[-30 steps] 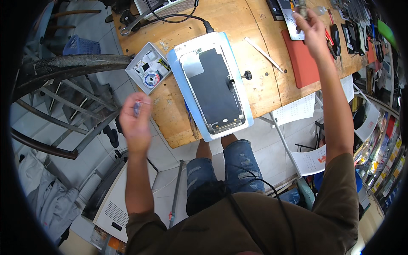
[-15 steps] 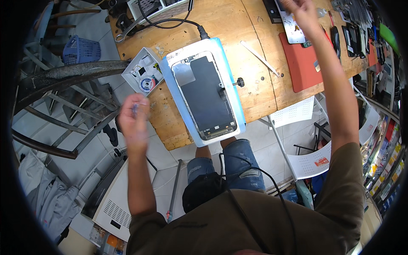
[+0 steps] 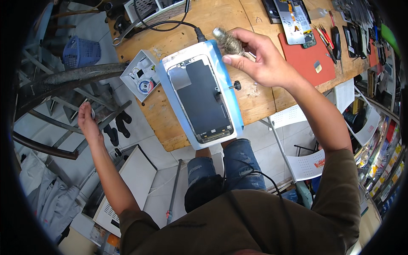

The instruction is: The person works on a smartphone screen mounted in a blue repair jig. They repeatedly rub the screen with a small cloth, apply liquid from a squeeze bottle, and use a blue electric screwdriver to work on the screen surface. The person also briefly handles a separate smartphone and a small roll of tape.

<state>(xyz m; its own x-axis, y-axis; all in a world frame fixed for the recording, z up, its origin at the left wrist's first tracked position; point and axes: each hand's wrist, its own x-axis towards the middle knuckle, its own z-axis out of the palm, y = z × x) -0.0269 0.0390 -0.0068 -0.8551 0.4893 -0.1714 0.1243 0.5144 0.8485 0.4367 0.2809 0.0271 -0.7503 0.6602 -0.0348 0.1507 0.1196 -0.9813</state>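
Grey, fuzzy, wad-like object [image 3: 229, 41] with a rounded pale end, matted texture; pinched between thumb and fingertips of right hand [image 3: 263, 61], held just above the far end of a blue-and-white rectangular heating fixture [image 3: 199, 95]. On the fixture lies a dark, glossy phone screen panel [image 3: 204, 102], a small black knob [image 3: 237, 86] at its side. Left hand [image 3: 87, 123] out beyond the wooden bench [image 3: 255, 102], fingers loosely curled round something small; what it is cannot be told. Red mat [image 3: 306, 59] beside. Pale tiled floor [image 3: 140, 140] below.
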